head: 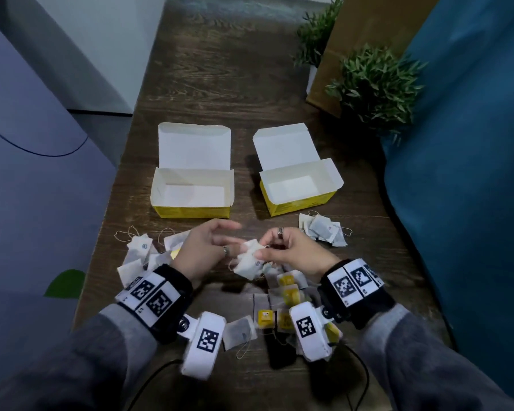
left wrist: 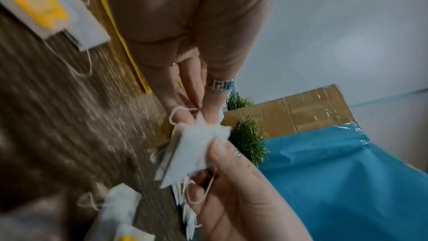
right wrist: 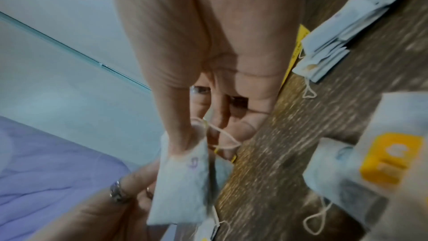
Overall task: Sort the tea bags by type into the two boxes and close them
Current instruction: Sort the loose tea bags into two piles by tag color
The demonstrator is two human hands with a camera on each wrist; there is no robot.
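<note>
- A dark wood-grain bench [head: 220, 84] runs away from me.
- Pale walls [head: 107, 40] to the left (dim, bluish light).
- Two potted plants [head: 374, 84] and a cardboard box [head: 368, 28] sit beside blue sheeting [head: 463, 143].

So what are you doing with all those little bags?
A person is sorting tea bags. The right hand pinches a small bunch of white tea bags, and the left hand touches it with straight fingers. Both yellow boxes sit open with nothing in them yet. More tea bags lie in piles on the wooden table, some with yellow tags.
</note>
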